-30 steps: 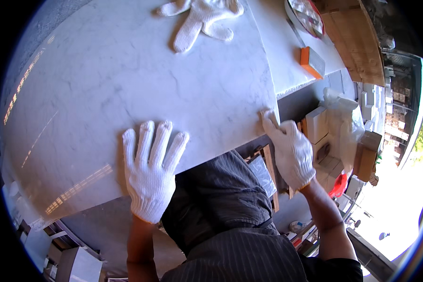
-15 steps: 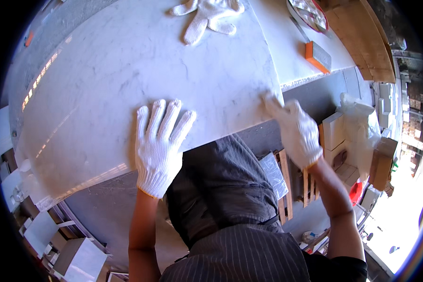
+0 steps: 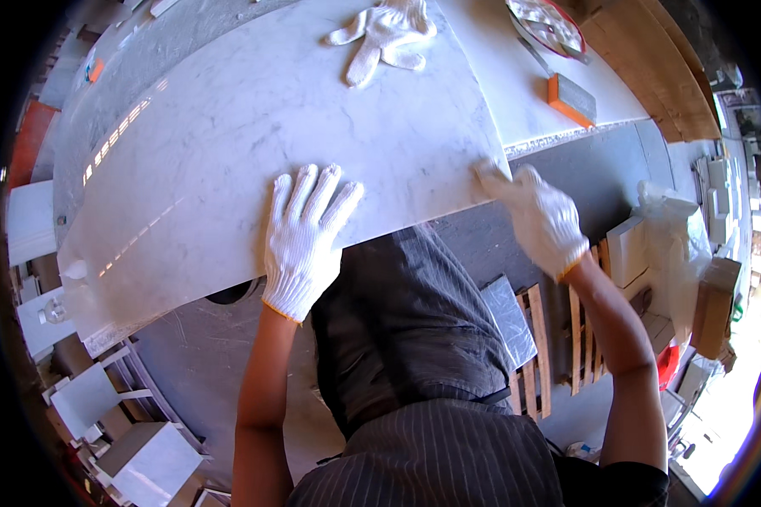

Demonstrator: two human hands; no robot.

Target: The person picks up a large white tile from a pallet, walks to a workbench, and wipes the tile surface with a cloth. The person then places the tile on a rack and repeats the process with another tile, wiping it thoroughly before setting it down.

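Setting: a stone workshop seen from above, with a grey floor [image 3: 220, 372], pale stone offcuts stacked at the lower left and wooden slats [image 3: 558, 355] standing by the person's right side.
Workbench: a long white bench top [image 3: 516, 93] running up and to the right, with a speckled edge strip along its near side.
Marble slab: a large white slab with grey veins [image 3: 228, 144] lying flat across the bench, its near edge overhanging toward the person and its right corner ending just at the right hand.
Person: dark apron and striped shirt, bare forearms coming in from below.
Left hand: in a white knit glove [image 3: 304, 241], laid palm down on the slab near its front edge, fingers spread and flat, gripping nothing.
Right hand: also gloved [image 3: 539, 215], at the slab's near right corner with fingertips touching the corner edge; fingers loosely curled, and I cannot tell whether they close around the edge.
Spare gloves: a white pair [image 3: 385, 34] lying on the far part of the slab.
Orange block: a small orange-edged block [image 3: 571, 99] on the bench, right of the slab.
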